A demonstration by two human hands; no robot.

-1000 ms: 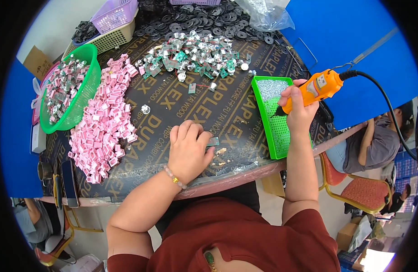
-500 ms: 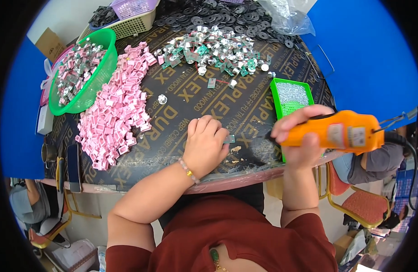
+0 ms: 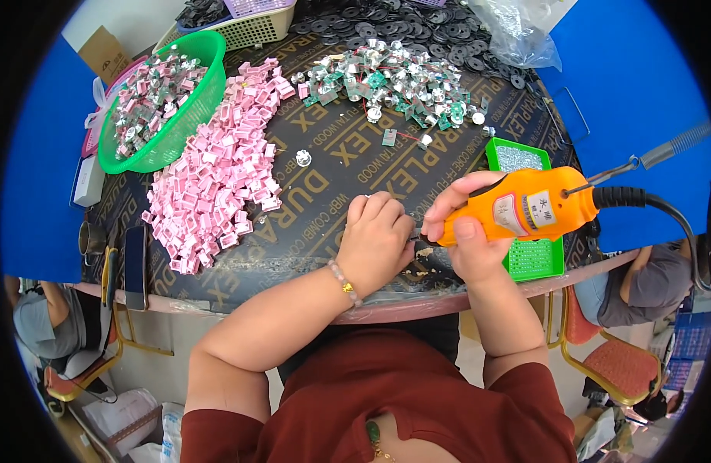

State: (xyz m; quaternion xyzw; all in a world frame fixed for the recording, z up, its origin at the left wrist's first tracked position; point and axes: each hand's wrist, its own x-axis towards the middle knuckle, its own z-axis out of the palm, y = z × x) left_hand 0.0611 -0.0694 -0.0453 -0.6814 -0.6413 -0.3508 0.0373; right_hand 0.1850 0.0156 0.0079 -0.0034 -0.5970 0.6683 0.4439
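Observation:
My right hand is wrapped round an orange electric screwdriver, whose tip end points left toward my left hand. The left fingers are curled down on the table around a small green circuit board, now almost wholly covered by the hands. Under and behind the screwdriver stands a bright green tray with small silver screws in its far part. Ahead of my hands lies one circuit board joined by a red wire to a silver-white piece. Another clear-and-silver piece sits alone to the left.
A heap of pink plastic housings spreads at left beside a tilted green basket of parts. Farther back are piled circuit boards, black discs and a clear bag. A cable and spring run right from the screwdriver.
My right hand has brought the screwdriver left, its tip end now close against my left fingers. The circuit board's corner, plain before, is mostly hidden. The whole view has shifted slightly.

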